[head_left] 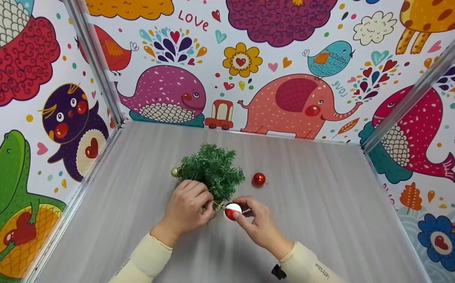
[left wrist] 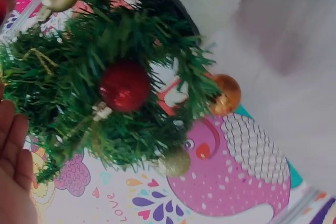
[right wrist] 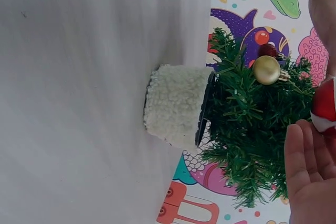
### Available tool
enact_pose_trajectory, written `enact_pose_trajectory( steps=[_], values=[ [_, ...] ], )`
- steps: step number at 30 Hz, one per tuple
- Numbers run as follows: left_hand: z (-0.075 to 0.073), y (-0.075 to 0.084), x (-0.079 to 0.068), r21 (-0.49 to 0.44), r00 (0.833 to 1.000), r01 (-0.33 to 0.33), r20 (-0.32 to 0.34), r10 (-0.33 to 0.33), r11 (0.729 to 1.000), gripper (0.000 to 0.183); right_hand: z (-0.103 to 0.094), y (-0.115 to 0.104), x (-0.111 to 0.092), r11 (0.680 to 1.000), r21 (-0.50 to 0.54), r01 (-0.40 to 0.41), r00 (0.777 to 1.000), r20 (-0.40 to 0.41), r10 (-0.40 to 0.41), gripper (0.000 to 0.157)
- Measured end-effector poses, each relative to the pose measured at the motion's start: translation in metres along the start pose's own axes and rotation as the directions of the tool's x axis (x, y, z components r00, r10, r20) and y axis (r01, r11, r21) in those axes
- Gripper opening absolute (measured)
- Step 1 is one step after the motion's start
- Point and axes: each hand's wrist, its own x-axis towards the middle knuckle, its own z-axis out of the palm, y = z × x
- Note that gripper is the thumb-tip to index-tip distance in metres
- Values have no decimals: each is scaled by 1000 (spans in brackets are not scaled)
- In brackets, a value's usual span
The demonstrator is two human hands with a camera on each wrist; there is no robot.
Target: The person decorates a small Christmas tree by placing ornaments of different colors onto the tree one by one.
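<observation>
A small artificial Christmas tree [head_left: 211, 169] stands in front of me, its pot covered in white fleece [right wrist: 176, 106]. My right hand [head_left: 256, 222] holds a red and white Christmas bauble [head_left: 233, 210] between thumb and fingers, close to the near side of the branches. From the bauble's cap a gold string [head_left: 219, 205] runs to my left hand [head_left: 188, 206], whose thumb and fingertips pinch it. Several baubles hang on the tree, among them a dark red one [left wrist: 125, 86], a shiny gold one [right wrist: 266, 70] and an orange one [left wrist: 226, 94].
A loose red bauble [head_left: 258, 179] lies on the grey wood-look table [head_left: 310, 204], right of the tree. A glittery gold bauble [head_left: 175, 171] shows at the tree's left side. Printed panels with cartoon animals [head_left: 164, 92] wall the table at the back and sides.
</observation>
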Motion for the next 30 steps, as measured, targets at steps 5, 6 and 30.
enact_pose_trajectory(
  steps=[5, 6, 30],
  values=[
    [1, 6, 6, -42, 999, 52, 15, -52, 998, 9, -1, -1, 1, 993, 32, -111, 992, 59, 109, 24],
    [2, 7, 7, -45, 998, 54, 15, -53, 998, 9, -1, 0, 1, 992, 38, -123, 990, 67, 121, 25],
    [1, 10, 15, -71, 998, 61, 3, -61, 996, 8, 11, 14, 19, 861, -406, 307, 923, -93, -373, 22]
  ],
)
